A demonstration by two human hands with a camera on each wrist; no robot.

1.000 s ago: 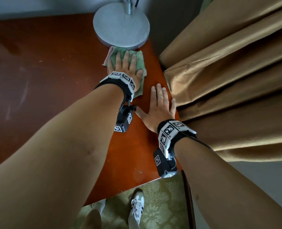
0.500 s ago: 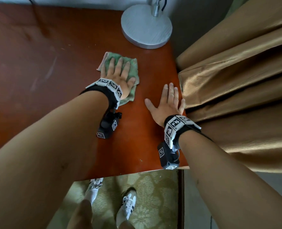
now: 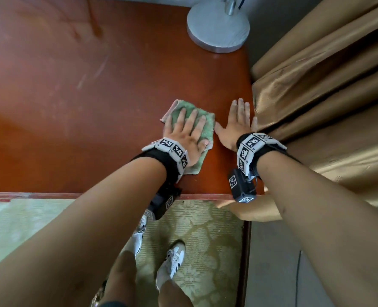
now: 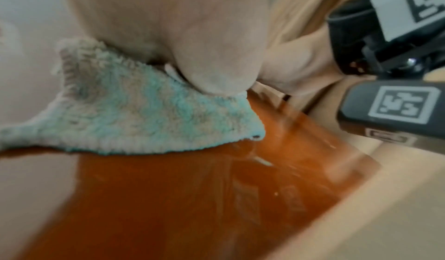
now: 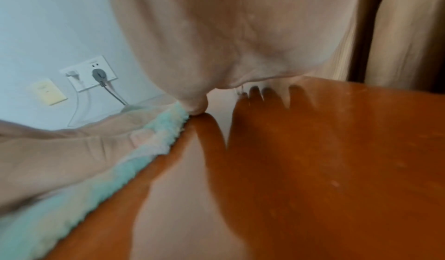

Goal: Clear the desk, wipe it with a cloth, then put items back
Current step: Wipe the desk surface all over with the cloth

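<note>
Flanking the desk (image 3: 95, 96): lamp base (image 3: 218, 29), curtain (image 3: 327, 85).

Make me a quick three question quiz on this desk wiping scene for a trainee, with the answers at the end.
1. True or false: the left hand lies flat on the cloth.
2. Which thing stands at the desk's far right corner? A) lamp base B) mug C) book
3. Fill in: the right hand rests open on the bare desk, between the cloth and the ____.

Key
1. True; the fingers are spread and press the cloth down.
2. A; the round grey lamp base stands there.
3. Curtain; its folds hang right beside the desk's right edge.
</note>
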